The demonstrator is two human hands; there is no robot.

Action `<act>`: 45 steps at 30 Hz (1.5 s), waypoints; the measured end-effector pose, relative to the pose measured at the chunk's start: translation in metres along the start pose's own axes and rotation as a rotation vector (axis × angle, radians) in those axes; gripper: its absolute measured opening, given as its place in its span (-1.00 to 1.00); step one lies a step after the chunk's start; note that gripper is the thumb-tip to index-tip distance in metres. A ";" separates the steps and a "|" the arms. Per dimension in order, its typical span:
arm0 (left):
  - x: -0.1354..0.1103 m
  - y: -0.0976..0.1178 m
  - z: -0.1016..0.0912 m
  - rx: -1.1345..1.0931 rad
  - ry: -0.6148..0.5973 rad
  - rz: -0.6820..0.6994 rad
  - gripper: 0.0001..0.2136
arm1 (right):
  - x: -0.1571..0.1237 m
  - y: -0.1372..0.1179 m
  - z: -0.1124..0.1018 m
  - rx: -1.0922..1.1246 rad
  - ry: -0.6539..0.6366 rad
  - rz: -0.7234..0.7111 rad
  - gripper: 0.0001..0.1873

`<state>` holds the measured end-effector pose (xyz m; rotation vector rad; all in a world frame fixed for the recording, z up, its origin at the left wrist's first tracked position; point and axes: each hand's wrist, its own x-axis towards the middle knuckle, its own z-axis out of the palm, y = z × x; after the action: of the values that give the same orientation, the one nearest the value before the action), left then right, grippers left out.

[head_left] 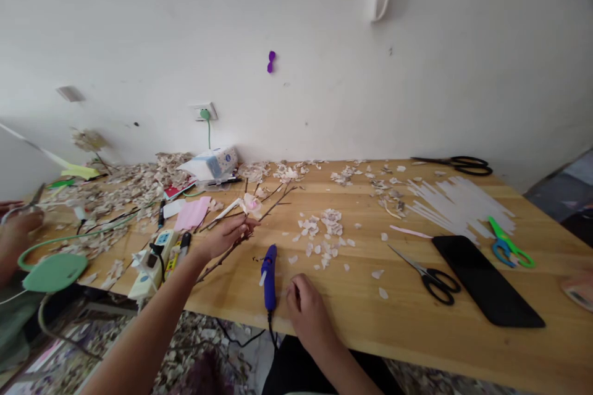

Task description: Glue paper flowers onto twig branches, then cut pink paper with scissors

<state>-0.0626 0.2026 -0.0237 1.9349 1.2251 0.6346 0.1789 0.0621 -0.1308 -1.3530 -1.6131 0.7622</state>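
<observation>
My left hand (227,237) reaches over the table with its fingers closed around a thin bare branch (274,205), which slants up to the right. Just beyond those fingers is a pale pink paper-like flower (251,203), among other twigs. Near the table's front edge rests my right hand (304,301), its fingers curled in and nothing visible in them. Between the two hands lies a blue hot glue gun (269,278), its cable dropping over the edge. Loose whitish petals (332,222) are scattered in front of my right hand.
Black-handled scissors (430,276), a black phone (486,281), green-blue scissors (508,245) and white strips (458,203) lie to the right. At left are a power strip (152,265), a tissue pack (215,163), petal heaps and another person's hand (21,222) with scissors.
</observation>
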 end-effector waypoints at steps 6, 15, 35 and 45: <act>0.019 -0.015 0.006 -0.056 -0.031 -0.012 -0.57 | 0.000 -0.003 -0.003 0.009 -0.038 0.012 -0.80; 0.045 -0.030 -0.015 0.001 -0.001 -0.012 -0.59 | 0.001 -0.008 -0.006 0.025 -0.085 0.014 -0.80; -0.012 -0.040 0.010 0.214 0.111 0.001 -0.43 | -0.004 -0.001 -0.004 -0.026 0.011 -0.013 -0.82; -0.016 -0.036 0.044 0.388 0.044 0.036 -0.45 | -0.004 -0.003 -0.005 -0.025 -0.013 -0.035 -0.81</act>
<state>-0.0568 0.1831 -0.0794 2.2746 1.4249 0.4848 0.1819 0.0571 -0.1272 -1.3367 -1.6567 0.7339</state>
